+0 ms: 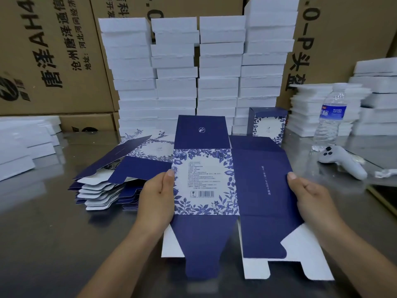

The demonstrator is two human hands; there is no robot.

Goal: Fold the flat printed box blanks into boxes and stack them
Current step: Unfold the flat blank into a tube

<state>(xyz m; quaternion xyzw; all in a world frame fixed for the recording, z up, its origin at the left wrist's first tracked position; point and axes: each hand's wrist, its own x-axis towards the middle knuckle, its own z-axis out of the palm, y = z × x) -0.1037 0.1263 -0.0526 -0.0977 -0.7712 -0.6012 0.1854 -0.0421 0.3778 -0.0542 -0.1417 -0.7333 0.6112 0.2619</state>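
A flat printed box blank (pixel 206 181) lies spread out at the near centre of the steel table (pixel 53 222), held at both side edges. The left hand (pixel 158 196) grips its left edge, thumb on top at the border of the floral panel with the barcode, fingers curled underneath. The right hand (pixel 311 196) grips the right edge of the plain dark blue panel in the same way, thumb on top. The blank's near flaps point toward the person and show white undersides; whether they rest on the table I cannot tell. Just left of the blank, a loose pile of flat blanks (pixel 107 181) sits fanned on the table. Behind it, to the far right, one folded blue box (pixel 268 123) stands upright against tall stacks of white boxes (pixel 197 72), with brown cartons (pixel 43 50) behind them. At the right stand a water bottle (pixel 330 117) and, nearer, a white controller (pixel 343 161), in front of lower white stacks (pixel 305 108).
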